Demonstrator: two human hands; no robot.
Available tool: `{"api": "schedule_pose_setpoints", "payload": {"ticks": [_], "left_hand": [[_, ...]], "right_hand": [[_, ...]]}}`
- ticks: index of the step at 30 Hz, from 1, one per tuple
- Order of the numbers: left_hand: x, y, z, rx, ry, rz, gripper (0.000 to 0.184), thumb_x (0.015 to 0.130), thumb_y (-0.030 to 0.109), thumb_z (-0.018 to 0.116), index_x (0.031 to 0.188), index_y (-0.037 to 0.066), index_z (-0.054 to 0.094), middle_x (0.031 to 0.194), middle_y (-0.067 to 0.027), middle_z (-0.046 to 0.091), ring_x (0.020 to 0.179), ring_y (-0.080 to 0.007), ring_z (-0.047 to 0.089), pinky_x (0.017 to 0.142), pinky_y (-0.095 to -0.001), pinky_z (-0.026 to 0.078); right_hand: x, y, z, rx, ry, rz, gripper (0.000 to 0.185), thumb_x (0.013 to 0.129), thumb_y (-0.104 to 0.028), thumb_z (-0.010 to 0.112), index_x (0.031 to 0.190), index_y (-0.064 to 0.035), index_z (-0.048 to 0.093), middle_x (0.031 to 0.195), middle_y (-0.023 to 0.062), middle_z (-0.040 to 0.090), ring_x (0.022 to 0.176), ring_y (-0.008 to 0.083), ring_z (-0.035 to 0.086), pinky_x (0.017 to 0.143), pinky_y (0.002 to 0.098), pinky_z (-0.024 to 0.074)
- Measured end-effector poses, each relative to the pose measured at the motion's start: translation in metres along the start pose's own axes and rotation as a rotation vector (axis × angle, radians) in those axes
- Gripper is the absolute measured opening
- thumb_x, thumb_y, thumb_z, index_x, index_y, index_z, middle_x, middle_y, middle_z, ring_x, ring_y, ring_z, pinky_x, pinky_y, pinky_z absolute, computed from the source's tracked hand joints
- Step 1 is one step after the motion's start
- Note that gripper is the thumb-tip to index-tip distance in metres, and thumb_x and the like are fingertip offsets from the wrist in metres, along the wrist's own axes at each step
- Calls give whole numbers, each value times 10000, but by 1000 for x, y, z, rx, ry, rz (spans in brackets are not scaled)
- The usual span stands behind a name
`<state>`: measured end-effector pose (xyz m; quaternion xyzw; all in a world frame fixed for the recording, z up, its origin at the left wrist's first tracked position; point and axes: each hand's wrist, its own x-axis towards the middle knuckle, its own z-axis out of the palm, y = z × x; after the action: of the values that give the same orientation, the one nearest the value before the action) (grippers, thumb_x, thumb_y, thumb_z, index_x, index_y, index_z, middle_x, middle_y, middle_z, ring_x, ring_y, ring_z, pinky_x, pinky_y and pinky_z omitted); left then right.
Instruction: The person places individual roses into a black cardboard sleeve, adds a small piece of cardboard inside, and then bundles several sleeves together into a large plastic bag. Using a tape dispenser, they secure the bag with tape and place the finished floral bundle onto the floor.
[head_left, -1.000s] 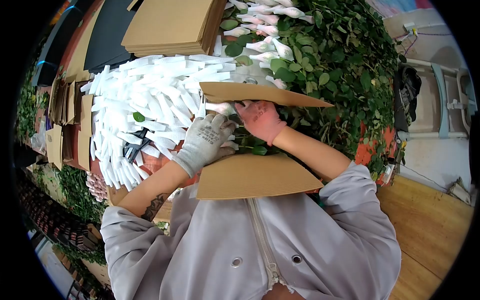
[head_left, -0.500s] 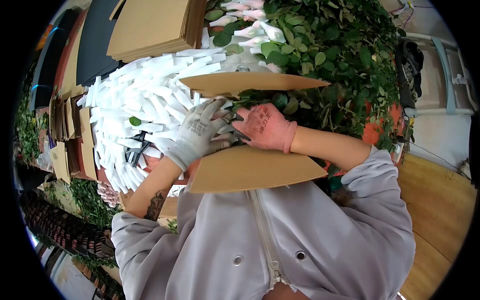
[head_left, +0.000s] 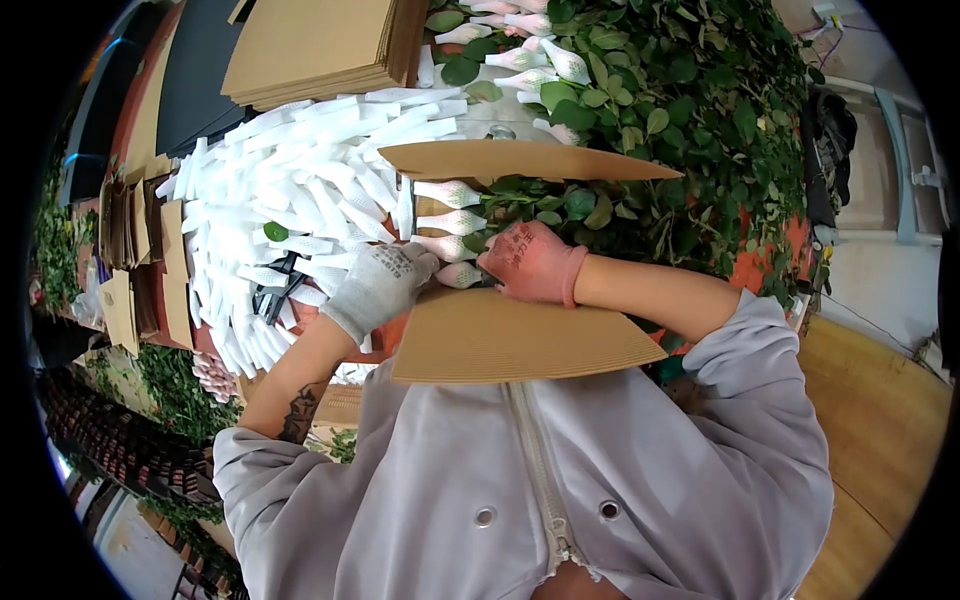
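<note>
Several net-sleeved rose heads (head_left: 447,222) lie in a column on cardboard, between an upright brown flap (head_left: 530,161) at the back and a ridged flap (head_left: 525,338) near my body. My left hand (head_left: 383,282), in a grey-white glove, is at the left ends of the lower sleeves, its fingers bent together; what they grip is hidden. My right hand (head_left: 530,262), in a pink glove, has curled fingers beside the lower rose heads, over their stems. What it holds cannot be made out. Leafy stems (head_left: 580,215) run right from the heads.
White foam net sleeves (head_left: 300,190) are heaped at left, with a black tool (head_left: 278,288) among them. Behind stands a cardboard stack (head_left: 315,50). A large mass of leafy stems (head_left: 690,110) lies at right, with more sleeved roses (head_left: 520,60) at the back.
My left hand has drawn down and left off the rose heads, uncovering several of them. My right hand has curled in and moved slightly right and down.
</note>
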<state>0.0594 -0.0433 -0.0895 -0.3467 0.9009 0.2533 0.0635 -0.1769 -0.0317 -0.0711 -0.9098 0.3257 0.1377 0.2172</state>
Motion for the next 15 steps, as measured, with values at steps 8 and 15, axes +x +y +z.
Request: {"api": "schedule_pose_setpoints", "payload": {"ticks": [8,15], "left_hand": [[-42,-33,-27,136,-13,-240,224,739,108,583,963,120,585,901,-69,593,826,-241,621,701,-364,489],[-3,19,-40,-271,-15,79,304,799,196,540,1078,122,634,895,-112,642,796,-271,618,726,-376,482]], "right_hand": [[0,1,12,-15,71,23,252,749,-292,608,868,-74,570,828,110,614,784,280,617,660,407,487],[-6,0,3,-16,127,-25,273,732,-316,624,876,-92,564,790,93,590,777,271,611,640,414,469]]}}
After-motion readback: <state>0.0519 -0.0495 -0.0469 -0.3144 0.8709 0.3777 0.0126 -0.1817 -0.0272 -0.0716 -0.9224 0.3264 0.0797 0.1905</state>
